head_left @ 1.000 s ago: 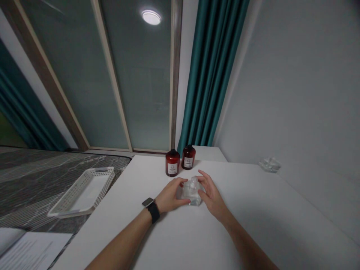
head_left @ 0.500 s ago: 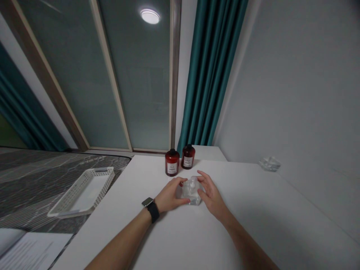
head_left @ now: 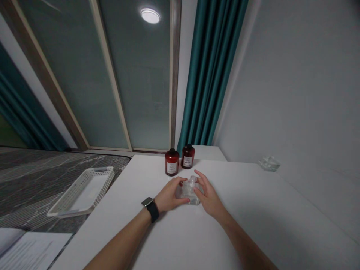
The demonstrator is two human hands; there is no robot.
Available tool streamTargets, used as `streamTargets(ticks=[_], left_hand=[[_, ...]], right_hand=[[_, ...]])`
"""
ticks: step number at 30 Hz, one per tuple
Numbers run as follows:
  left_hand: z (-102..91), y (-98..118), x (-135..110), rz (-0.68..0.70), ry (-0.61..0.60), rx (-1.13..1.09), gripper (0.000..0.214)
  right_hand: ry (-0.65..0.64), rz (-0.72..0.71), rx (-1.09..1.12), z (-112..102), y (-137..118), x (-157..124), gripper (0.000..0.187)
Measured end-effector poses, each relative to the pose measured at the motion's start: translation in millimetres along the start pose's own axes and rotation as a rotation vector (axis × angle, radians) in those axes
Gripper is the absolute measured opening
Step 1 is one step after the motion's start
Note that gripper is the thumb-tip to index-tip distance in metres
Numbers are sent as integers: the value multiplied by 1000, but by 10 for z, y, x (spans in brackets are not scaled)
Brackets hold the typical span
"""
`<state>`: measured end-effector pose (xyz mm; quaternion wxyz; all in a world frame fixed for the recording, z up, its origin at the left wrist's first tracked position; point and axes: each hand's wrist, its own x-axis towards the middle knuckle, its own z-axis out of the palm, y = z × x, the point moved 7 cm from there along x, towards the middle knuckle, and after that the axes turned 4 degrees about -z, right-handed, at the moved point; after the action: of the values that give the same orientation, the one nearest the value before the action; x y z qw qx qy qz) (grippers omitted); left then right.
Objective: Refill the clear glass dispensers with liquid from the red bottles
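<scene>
A small clear glass object with a rounded top stands on the white table. My left hand, with a dark watch on its wrist, cups the object's left side, thumb along its base. My right hand presses against the right side with fingers spread upward. Both hands hold it on the tabletop. Just behind it stand two dark red bottles with white labels, side by side.
A white plastic basket rests on a dark patterned surface left of the table. A glass ashtray sits near the wall on the right. Papers lie at the bottom left. Teal curtains hang behind.
My right hand has closed in slightly on the clear object and shifted a little left. The left hand and the object stay in place.
</scene>
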<state>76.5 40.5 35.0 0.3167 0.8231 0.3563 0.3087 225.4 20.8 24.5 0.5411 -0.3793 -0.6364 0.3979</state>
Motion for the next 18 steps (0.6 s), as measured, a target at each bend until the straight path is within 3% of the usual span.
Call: streamTargets(ticks=[6, 13, 18], left_hand=[[2, 17, -5, -13, 21, 83, 61], [3, 21, 1, -40, 35, 88, 64], [7, -2, -4, -90, 59, 135, 69]], right_hand=[[80, -7, -72, -18, 4, -1, 51], [15, 17, -26, 2, 26, -5, 55], [51, 16, -32, -2, 42, -4, 53]])
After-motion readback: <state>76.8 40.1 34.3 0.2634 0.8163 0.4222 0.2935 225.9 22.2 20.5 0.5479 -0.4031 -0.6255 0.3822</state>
